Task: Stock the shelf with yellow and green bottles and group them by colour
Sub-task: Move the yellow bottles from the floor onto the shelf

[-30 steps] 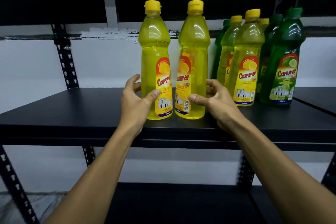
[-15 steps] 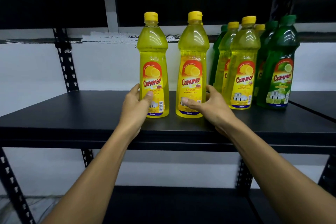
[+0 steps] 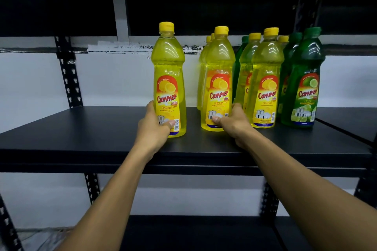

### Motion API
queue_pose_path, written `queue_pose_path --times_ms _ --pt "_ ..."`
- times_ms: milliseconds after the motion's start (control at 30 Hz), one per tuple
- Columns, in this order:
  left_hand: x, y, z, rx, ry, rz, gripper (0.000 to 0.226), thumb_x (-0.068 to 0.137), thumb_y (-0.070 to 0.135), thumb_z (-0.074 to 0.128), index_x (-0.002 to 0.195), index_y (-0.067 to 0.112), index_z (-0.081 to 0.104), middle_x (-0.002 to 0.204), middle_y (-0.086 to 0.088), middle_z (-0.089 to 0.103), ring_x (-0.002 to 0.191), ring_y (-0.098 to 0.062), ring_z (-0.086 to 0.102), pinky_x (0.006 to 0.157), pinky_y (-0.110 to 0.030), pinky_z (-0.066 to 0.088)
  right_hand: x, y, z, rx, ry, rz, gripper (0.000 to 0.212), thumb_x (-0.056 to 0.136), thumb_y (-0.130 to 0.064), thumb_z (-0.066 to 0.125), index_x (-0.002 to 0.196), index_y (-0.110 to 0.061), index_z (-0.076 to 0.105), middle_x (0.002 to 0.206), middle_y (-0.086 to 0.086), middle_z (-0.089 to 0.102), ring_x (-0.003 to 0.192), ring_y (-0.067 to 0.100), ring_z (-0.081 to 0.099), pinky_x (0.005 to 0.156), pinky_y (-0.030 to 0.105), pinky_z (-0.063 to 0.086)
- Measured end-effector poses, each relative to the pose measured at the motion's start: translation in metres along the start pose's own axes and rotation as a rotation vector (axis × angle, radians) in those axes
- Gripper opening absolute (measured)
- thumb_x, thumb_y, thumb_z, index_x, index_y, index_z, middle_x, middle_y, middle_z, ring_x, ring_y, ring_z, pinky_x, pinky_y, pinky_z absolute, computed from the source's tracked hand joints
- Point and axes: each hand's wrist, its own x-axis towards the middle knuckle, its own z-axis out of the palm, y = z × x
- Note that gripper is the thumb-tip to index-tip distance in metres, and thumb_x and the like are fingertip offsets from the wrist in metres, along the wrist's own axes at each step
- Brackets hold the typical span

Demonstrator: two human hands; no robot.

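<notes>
1 head-worn camera looked forward and slightly down at the shelf from close, about arm's reach. The shelf board ran across mid-frame, its bottles toward 1 o'clock. Both forearms entered from 6 o'clock. No 2nd view shared the scene.

Both forearms extended fwd, bare. Left hand: fingers curled behind, thumb across front of 1 yellow bottle. Right hand: same wrap grip on 2nd yellow bottle, wrist low.
</notes>
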Motion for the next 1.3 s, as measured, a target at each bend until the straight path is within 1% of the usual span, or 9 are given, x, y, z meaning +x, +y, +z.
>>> queue_pose_path --times_ms 267,733,800,867,1000,1100,1167,1200,1300 --pt "0.000 -0.001 0.001 0.014 0.012 -0.009 0.053 0.091 0.011 0.066 0.137 0.022 0.040 0.115 0.003 0.058 0.101 -0.016 0.058 0.082 -0.029 0.044 0.019 0.005 0.003 -0.130 0.012 -0.015 0.053 0.086 -0.021 0.071 0.129 -0.009 0.042 0.129 0.015 0.054 0.116 0.031 0.054 0.098 0.047 0.049" --pt "0.003 -0.001 -0.004 0.095 -0.066 -0.017 0.050 0.094 0.015 0.062 0.136 0.023 0.037 0.122 0.002 0.058 0.110 -0.019 0.058 0.088 -0.033 0.045 0.001 -0.004 0.001 -0.321 0.066 0.055 0.056 0.089 -0.011 0.064 0.136 -0.003 0.037 0.139 0.019 0.042 0.123 0.034 0.049 0.097 0.041 0.047" --pt "0.004 -0.002 -0.015 0.169 -0.145 0.001 0.049 0.095 0.015 0.058 0.138 0.025 0.036 0.129 -0.001 0.058 0.118 -0.024 0.057 0.096 -0.036 0.044 -0.008 -0.007 -0.002 -0.360 0.107 0.075 0.057 0.089 -0.013 0.065 0.137 -0.003 0.037 0.140 0.018 0.038 0.123 0.035 0.049 0.094 0.039 0.046" --pt "0.007 -0.007 -0.032 0.322 -0.220 -0.014 0.055 0.096 0.013 0.054 0.145 0.023 0.033 0.140 -0.006 0.053 0.128 -0.027 0.051 0.104 -0.038 0.040 -0.015 -0.006 -0.004 -0.281 0.113 0.016 0.048 0.087 -0.012 0.066 0.131 -0.007 0.045 0.131 0.015 0.049 0.115 0.032 0.056 0.087 0.037 0.048" --pt "0.022 -0.025 -0.068 0.630 -0.279 -0.092 0.059 0.094 0.011 0.049 0.150 0.017 0.032 0.148 -0.013 0.044 0.134 -0.027 0.044 0.111 -0.036 0.035 -0.032 -0.011 0.012 -0.047 -0.064 -0.039 0.047 0.080 -0.024 0.073 0.122 -0.018 0.053 0.122 0.010 0.062 0.106 0.025 0.064 0.093 0.041 0.054" --pt "0.034 -0.028 -0.069 0.810 -0.332 -0.047 0.045 0.095 0.014 0.047 0.140 0.011 0.047 0.143 -0.012 0.051 0.131 -0.028 0.047 0.108 -0.035 0.038 -0.041 -0.027 0.034 -0.028 -0.303 -0.043 0.077 0.075 -0.041 0.080 0.137 -0.017 0.042 0.127 -0.001 0.058 0.112 0.015 0.058 0.096 0.033 0.049" --pt "0.041 -0.027 -0.062 0.924 -0.344 0.021 0.036 0.093 0.015 0.045 0.126 0.012 0.060 0.131 -0.013 0.058 0.119 -0.029 0.054 0.100 -0.038 0.045 -0.047 -0.037 0.053 -0.080 -0.371 -0.113 0.066 0.077 -0.039 0.080 0.126 -0.024 0.039 0.107 -0.014 0.058 0.092 0.002 0.058 0.079 0.016 0.045" --pt "0.045 -0.028 -0.059 0.973 -0.346 0.040 0.034 0.091 0.016 0.046 0.120 0.013 0.062 0.126 -0.012 0.059 0.114 -0.030 0.055 0.095 -0.040 0.048 -0.048 -0.040 0.062 -0.105 -0.351 -0.159 0.064 0.077 -0.036 0.080 0.123 -0.023 0.038 0.104 -0.014 0.060 0.088 0.002 0.058 0.075 0.015 0.044" --pt "0.056 -0.033 -0.053 1.050 -0.334 0.056 0.033 0.090 0.022 0.047 0.120 0.017 0.060 0.124 -0.010 0.054 0.114 -0.029 0.051 0.092 -0.043 0.048 -0.039 -0.040 0.081 -0.117 -0.260 -0.227 0.071 0.076 -0.024 0.083 0.130 -0.018 0.036 0.123 0.001 0.062 0.106 0.018 0.062 0.089 0.030 0.049"
